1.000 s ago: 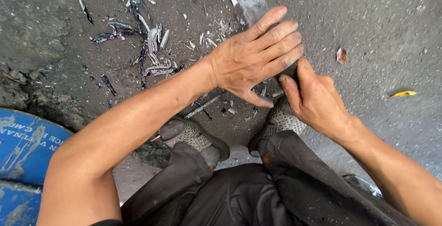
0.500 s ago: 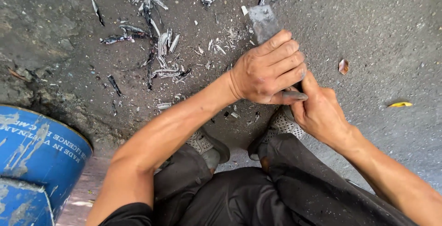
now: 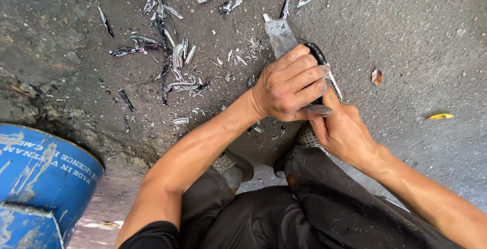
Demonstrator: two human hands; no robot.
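I squat over grey concrete ground. My left hand [image 3: 290, 84] is closed over a black cable-like piece [image 3: 318, 54] and presses it down beside a flat metal blade [image 3: 280, 37] that points away from me. My right hand [image 3: 343, 130] sits just behind and under the left hand, gripping the near end of the tool; its handle is hidden by both hands. A thin white strip [image 3: 335, 84] sticks out at the right of my left fingers. My shoes [image 3: 231, 165] show under my arms.
Several black and silvery shavings [image 3: 172, 61] lie scattered on the ground at the upper left. A blue metal drum [image 3: 43, 178] stands at the lower left. A small brown chip [image 3: 376, 76] and a yellow scrap [image 3: 440, 116] lie to the right.
My left hand has curled from spread flat to closed over the black piece, and more of the blade shows beyond it. The view has shifted, bringing the blue drum further in.
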